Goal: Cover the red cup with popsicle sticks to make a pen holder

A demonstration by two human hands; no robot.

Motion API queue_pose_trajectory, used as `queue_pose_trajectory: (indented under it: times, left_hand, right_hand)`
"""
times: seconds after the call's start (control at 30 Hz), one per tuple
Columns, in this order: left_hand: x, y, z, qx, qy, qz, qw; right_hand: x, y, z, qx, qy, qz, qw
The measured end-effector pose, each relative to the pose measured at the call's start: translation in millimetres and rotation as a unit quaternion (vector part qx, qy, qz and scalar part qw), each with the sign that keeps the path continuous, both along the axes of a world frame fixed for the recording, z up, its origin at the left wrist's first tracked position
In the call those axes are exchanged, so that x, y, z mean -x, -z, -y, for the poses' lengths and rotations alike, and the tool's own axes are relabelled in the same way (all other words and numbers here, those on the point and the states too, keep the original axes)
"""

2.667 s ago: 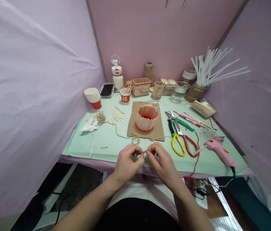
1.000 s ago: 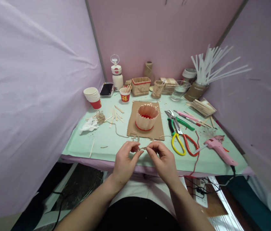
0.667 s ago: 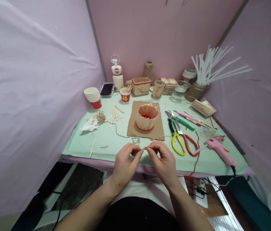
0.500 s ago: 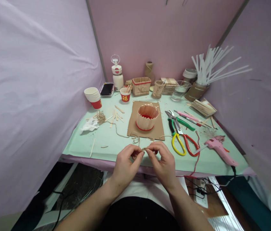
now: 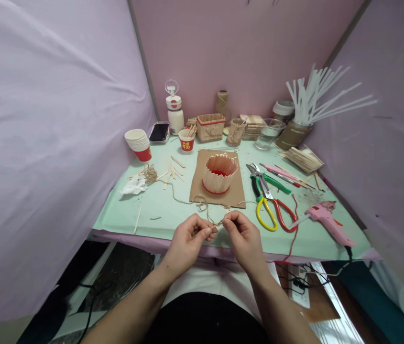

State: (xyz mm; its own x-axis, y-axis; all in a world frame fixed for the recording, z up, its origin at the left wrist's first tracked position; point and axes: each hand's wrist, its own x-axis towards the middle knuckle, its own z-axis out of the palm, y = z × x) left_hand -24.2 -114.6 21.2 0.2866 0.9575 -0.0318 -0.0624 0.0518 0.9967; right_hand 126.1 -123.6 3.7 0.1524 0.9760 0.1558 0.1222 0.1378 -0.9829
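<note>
Over the table's front edge, my left hand (image 5: 191,239) and my right hand (image 5: 242,237) both pinch a brown twine (image 5: 217,223), a short stretch of it showing between the fingertips. From there the twine loops back across the table toward a small twine ball (image 5: 150,174) at the left. Just beyond my hands, a round holder of upright wooden sticks (image 5: 219,179) with a red band at its base stands on a cardboard sheet (image 5: 197,184). Whether the twine has a knot between my fingers, I cannot make out.
Right of the cardboard lie scissors (image 5: 267,210), green-handled pruners (image 5: 275,183) and a pink glue gun (image 5: 331,224). Paper cups (image 5: 138,143), a bottle (image 5: 176,114), a stick basket (image 5: 211,128) and a glass of water (image 5: 268,136) stand farther back.
My hands have drawn slightly apart, so more twine shows between them. The twine's loop near the cardboard has shifted toward my hands. The holder has not moved.
</note>
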Motion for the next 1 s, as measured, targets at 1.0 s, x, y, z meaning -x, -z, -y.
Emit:
queue_pose_trajectory:
  times: [1.0]
  left_hand:
    - [-1.2, 9.5, -8.4, -0.014, -0.071, -0.072, 0.995]
  right_hand:
    - [4.9, 2.0, 1.6, 0.024, -0.053, -0.031, 0.998]
